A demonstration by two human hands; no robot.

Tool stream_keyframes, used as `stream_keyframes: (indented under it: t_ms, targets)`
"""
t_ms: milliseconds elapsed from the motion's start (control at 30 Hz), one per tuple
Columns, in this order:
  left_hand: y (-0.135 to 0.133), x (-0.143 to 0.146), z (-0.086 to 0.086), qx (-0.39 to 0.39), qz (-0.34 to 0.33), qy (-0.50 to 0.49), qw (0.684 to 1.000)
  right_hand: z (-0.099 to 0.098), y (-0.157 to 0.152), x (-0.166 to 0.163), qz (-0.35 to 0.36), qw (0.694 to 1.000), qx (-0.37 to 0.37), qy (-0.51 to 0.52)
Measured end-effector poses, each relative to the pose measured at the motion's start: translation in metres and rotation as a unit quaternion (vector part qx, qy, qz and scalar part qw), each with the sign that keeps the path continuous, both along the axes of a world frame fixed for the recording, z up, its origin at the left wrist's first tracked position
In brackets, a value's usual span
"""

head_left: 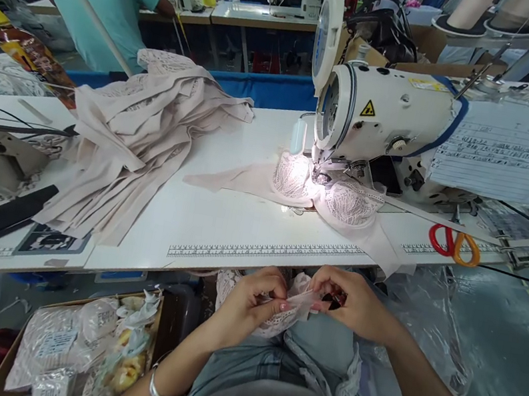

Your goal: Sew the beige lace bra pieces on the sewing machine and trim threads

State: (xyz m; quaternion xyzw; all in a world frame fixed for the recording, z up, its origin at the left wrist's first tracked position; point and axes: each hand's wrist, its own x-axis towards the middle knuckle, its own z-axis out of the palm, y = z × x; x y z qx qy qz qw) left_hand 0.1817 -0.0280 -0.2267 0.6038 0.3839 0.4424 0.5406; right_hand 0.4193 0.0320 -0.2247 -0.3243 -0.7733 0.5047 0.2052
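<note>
Both my hands are low, over my lap, just below the table's front edge. My left hand (249, 304) pinches a small pale lace piece (287, 310) from the left. My right hand (351, 300) pinches the same piece from the right, fingers closed on it. More lace fabric lies in my lap under them. On the white table (220, 218) a lace bra piece (326, 195) lies under the needle of a white sewing machine (384, 117).
A heap of beige fabric pieces (137, 136) covers the table's left. Red and orange scissors (454, 244) lie at right. A black phone (11, 213) is at far left. A cardboard box of packets (81, 350) stands on the floor. A person in a teal shirt (94, 0) stands behind.
</note>
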Motion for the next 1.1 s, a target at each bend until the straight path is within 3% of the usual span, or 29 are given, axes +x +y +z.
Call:
stream_keyframes:
  t_ms: [233, 433, 533, 733, 1100]
  targets:
    - [-0.001, -0.001, -0.003, -0.01, 0.004, -0.006, 1.0, -0.002, 0.003, 0.0, -0.006, 1.0, -0.001, 0.005]
    - [0.0, -0.004, -0.001, -0.008, -0.004, -0.01, 1.0, -0.002, 0.009, 0.002, 0.039, 0.999, -0.016, 0.025]
    - [0.0, -0.005, 0.001, -0.017, -0.011, -0.022, 1.0, -0.001, 0.01, 0.003, 0.016, 0.997, -0.03, 0.063]
    - [-0.002, -0.003, 0.0, -0.12, -0.017, -0.064, 0.991, 0.005, 0.004, 0.0, -0.052, 0.992, -0.061, 0.094]
    - [-0.003, -0.002, 0.004, -0.066, -0.006, -0.01, 0.998, 0.018, 0.0, -0.002, -0.067, 0.992, -0.054, 0.088]
